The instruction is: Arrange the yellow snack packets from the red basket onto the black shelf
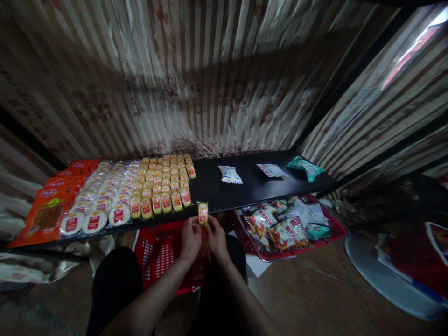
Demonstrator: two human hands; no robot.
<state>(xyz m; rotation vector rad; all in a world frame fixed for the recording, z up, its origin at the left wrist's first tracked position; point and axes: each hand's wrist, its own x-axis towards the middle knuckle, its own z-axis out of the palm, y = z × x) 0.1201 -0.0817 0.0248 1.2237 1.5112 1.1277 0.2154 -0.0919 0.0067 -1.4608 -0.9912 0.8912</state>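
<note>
Between my left hand [191,239] and my right hand [216,238] is a small yellow wrapped snack cake [203,213] with a red label. The fingers of both hands pinch its lower end, just off the front edge of the black shelf [210,196]. Rows of matching yellow cakes [166,202] fill the shelf to the left of my hands. Beyond them lie rows of round white wrapped cakes [94,221] with red labels. Under my hands sits a red plastic basket [159,252], partly hidden by my arms and legs.
Orange packets [47,210] lie at the shelf's left end. Farther right are a white packet [230,174], another white packet [272,170] and a green packet [305,168]. A second red basket [266,257] holds several snack bags. A striped curtain [182,84] hangs behind the shelf.
</note>
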